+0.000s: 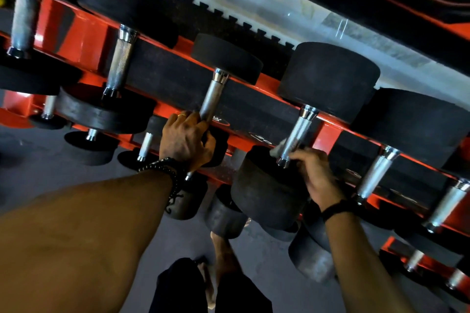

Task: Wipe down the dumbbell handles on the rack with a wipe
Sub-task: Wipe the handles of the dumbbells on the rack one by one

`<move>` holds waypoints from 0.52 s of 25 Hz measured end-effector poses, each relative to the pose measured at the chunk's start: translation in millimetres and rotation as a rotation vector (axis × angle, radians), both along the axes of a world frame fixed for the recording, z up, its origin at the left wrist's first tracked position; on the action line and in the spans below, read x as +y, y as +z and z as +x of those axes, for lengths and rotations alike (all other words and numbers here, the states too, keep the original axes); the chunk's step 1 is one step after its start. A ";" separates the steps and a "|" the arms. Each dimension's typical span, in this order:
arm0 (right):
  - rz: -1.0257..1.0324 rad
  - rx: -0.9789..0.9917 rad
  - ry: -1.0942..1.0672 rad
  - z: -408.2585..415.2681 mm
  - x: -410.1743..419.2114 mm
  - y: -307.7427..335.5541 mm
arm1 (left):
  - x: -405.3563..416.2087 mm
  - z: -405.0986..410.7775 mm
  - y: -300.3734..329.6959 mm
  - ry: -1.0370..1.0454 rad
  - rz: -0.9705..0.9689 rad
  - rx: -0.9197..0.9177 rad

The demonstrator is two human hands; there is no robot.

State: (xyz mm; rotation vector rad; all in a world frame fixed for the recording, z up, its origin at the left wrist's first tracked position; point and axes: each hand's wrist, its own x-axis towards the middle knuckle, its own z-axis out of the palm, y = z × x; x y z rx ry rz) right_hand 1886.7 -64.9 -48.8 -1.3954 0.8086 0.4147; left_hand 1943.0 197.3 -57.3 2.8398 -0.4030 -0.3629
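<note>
Left hand (187, 138) on handle (212, 99), wipe (277, 149) opposite.

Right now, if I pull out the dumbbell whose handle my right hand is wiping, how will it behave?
The dumbbell will probably feel heavy: its black ends look thick and wide. The knurled handle should resist slipping, though a damp wipe might lessen that. Its round ends could roll once off the red rack.
</note>
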 end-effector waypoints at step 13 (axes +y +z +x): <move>0.141 0.020 -0.201 60.9 -1.8 -12.4 | -0.6 0.7 -3.8 0.005 0.003 -0.004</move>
